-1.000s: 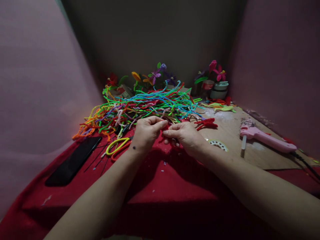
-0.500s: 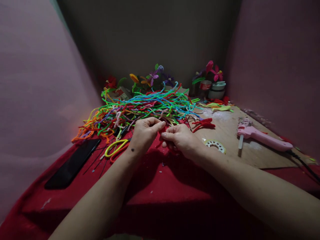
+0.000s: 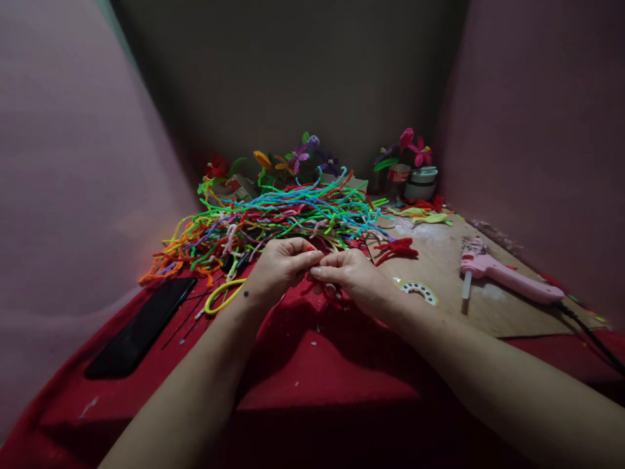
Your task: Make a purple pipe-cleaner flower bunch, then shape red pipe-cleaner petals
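My left hand (image 3: 279, 266) and my right hand (image 3: 355, 276) meet over the red cloth, thumbs and fingertips pinched together. A small bit of red pipe cleaner (image 3: 311, 248) shows at the left fingertips; most of it is hidden by the fingers. The right fingers are closed around the same spot, close against the left thumb. Just beyond the hands lies a large heap of coloured pipe cleaners (image 3: 293, 212). To the right, red pipe cleaner petals (image 3: 399, 249) rest at the board's edge.
Left of my forearm are yellow-handled scissors (image 3: 224, 296) and a black phone (image 3: 141, 329). On the brown board (image 3: 439, 244) lie a pink glue gun (image 3: 508, 273) with a cord and a white ring-shaped roll (image 3: 420, 290). Pipe cleaner flowers (image 3: 299, 156) stand at the back.
Both hands have spread slightly, with the wrists farther apart and the fingertips still meeting. Less red shows between them. My left forearm now covers the orange scissor handle; the view has shifted slightly.
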`<state>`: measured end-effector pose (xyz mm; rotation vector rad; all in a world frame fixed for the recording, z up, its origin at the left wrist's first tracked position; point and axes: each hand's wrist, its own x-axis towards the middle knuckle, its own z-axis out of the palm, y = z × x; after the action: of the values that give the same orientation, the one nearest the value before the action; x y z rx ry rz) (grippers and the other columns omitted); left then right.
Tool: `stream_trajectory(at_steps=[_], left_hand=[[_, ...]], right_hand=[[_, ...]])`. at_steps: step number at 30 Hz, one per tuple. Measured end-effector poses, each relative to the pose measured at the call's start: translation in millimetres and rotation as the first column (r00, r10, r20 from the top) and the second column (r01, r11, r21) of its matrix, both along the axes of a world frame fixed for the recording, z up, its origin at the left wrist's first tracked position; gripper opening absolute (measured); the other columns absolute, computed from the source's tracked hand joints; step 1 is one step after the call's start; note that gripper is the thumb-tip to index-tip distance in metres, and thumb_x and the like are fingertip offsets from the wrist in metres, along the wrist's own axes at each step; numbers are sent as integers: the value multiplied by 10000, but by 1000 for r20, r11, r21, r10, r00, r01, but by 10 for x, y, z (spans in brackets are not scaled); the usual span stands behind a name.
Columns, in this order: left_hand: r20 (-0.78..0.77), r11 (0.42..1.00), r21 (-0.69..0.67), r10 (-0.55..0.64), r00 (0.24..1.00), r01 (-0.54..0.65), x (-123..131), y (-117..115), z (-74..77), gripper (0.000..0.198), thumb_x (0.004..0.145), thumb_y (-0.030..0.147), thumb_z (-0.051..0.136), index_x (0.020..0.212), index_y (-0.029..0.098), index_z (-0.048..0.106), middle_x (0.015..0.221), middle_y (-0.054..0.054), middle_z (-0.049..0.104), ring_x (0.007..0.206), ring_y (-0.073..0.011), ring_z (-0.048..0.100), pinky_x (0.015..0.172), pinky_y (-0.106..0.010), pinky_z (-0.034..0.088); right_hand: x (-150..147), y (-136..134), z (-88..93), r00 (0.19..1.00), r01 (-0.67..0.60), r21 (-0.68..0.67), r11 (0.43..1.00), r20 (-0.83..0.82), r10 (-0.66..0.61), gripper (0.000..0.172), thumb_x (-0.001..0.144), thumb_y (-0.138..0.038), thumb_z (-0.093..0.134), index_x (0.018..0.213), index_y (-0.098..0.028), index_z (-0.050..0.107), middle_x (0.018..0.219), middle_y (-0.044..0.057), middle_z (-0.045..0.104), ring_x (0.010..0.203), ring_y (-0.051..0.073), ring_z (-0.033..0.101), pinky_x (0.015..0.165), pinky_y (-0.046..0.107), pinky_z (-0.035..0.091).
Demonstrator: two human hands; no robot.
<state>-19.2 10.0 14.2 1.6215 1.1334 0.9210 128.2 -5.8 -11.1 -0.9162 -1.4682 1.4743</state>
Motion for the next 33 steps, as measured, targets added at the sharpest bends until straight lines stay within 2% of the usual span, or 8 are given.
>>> stream_trajectory(at_steps=[6, 9, 15, 18, 21, 24, 29, 33], left_hand=[[-159, 893, 432, 214, 964, -127, 118, 2, -46, 122, 685, 244, 618, 599, 158, 623, 582, 5, 594, 555, -95, 496, 537, -197, 375], [-17, 942, 276, 204, 979, -192, 124, 36, 37, 205, 749, 327, 562, 640, 157, 597, 510, 26, 528, 424, -64, 393, 427, -189, 298], [-189, 977, -134, -191, 963, 168, -3, 42, 160, 284, 688, 422, 631, 662, 144, 580, 519, 25, 519, 379, -61, 368, 389, -194, 250], [-473, 970, 195, -34, 880, 143, 3, -1, 81, 297, 759, 355, 542, 535, 160, 529, 465, 15, 486, 418, -87, 407, 446, -213, 283], [-653, 777, 599, 335, 679, 194, 52, -44, -26, 193, 775, 211, 456, 644, 166, 589, 566, -30, 572, 507, -132, 489, 476, -241, 255], [-661, 694, 679, 435, 611, 240, 87, -40, -81, 178, 766, 169, 434, 706, 165, 602, 611, -39, 595, 518, -139, 504, 473, -252, 240], [-151, 915, 358, 256, 955, -189, 44, 88, -48, 226, 779, 310, 499, 609, 164, 531, 483, 35, 471, 421, -73, 397, 459, -207, 299], [255, 977, -94, 210, 944, -192, 31, 136, -76, 204, 715, 351, 588, 723, 152, 546, 535, 54, 486, 373, -37, 332, 384, -179, 213]], right_hand=[[-11, 48, -48, 995, 51, -104, 993, -83, -60, 176, 622, -206, 605, 471, -136, 546, 359, -41, 478, 303, 41, 313, 340, 206, 188], [2, 77, -39, 980, 77, -149, 986, -169, -102, 180, 615, -255, 639, 510, -134, 558, 423, -15, 553, 311, 45, 344, 339, 203, 198], [45, 128, -19, 949, 169, -140, 976, -243, -199, 240, 613, -318, 681, 522, -135, 554, 426, -19, 533, 332, 45, 351, 350, 200, 239], [31, 141, -48, 961, 233, -89, 968, -132, -244, 282, 648, -343, 655, 493, -140, 536, 369, -40, 468, 312, 44, 335, 333, 193, 219], [4, 146, -89, 950, 298, -74, 952, -69, -303, 295, 675, -352, 624, 492, -146, 522, 342, -47, 444, 293, 41, 321, 322, 186, 201], [-11, 145, -102, 936, 332, -124, 935, -79, -343, 296, 677, -355, 625, 495, -147, 520, 318, -57, 410, 275, 42, 307, 312, 186, 193], [-22, 199, -21, 885, 331, -263, 906, -246, -395, 189, 652, -271, 654, 578, -144, 536, 458, -18, 559, 331, 50, 393, 339, 184, 262], [-44, 298, 35, 819, 283, -327, 902, -406, -405, 153, 621, -238, 688, 655, -143, 572, 535, -20, 586, 396, 61, 436, 375, 193, 286]])
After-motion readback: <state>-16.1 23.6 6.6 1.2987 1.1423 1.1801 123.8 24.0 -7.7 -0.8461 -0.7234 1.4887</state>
